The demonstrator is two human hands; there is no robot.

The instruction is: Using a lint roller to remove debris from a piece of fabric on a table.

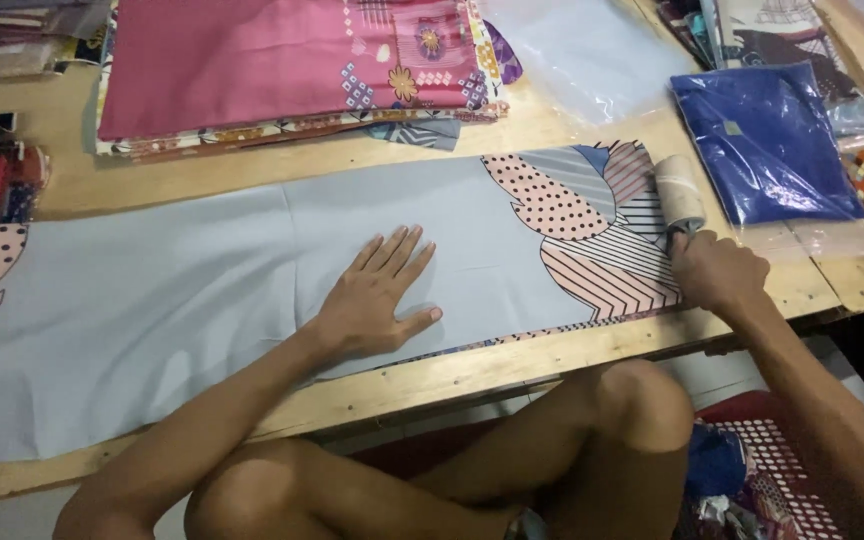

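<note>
Grey folded cloth (202, 290) laid flat along wooden table (552, 350). Left hand (377, 295) spread, pressed palm-down on cloth middle. Right hand (717, 272) closed round handle of lint roller (679, 192), held at patterned right end. Judged: rolling at right end only; remaining length leftward seemingly left to cover.

left hand (380, 292): flat, fingers spread | right hand (717, 270): fisted

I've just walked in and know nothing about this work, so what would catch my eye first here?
First, the long grey cloth spread along the wooden table, its pink dotted and striped leaf pattern at the right end. The left hand presses flat on its middle, while the right hand grips a lint roller on the pattern. Behind lie a pink folded stack and a blue bagged cloth.
</note>
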